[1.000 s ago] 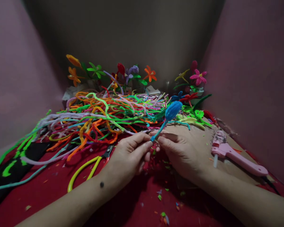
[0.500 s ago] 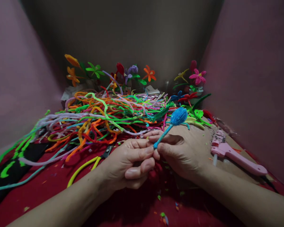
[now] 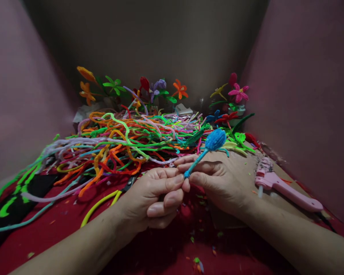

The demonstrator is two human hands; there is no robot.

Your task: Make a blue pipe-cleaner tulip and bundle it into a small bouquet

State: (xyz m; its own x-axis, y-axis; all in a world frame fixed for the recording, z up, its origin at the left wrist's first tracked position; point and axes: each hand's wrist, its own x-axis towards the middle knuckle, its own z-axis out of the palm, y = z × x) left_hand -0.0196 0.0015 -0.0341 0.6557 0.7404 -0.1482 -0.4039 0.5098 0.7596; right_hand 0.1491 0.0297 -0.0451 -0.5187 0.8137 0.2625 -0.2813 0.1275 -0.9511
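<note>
A blue pipe-cleaner piece with a fuzzy round head on a thin stem points up and to the right. My left hand pinches the lower end of the stem between thumb and forefinger, its other fingers curled under. My right hand holds the same stem end from the right, fingers closed around it. The two hands touch at the stem's tip, above the red cloth.
A large tangle of coloured pipe cleaners lies beyond my hands. Finished pipe-cleaner flowers stand along the back wall. Yellow-handled scissors lie left of my left hand. A pink glue gun rests on cardboard at right.
The blue head has swung to the right and lower. My left fingers have curled in further under the stem; both hands stay pinched on its end.
</note>
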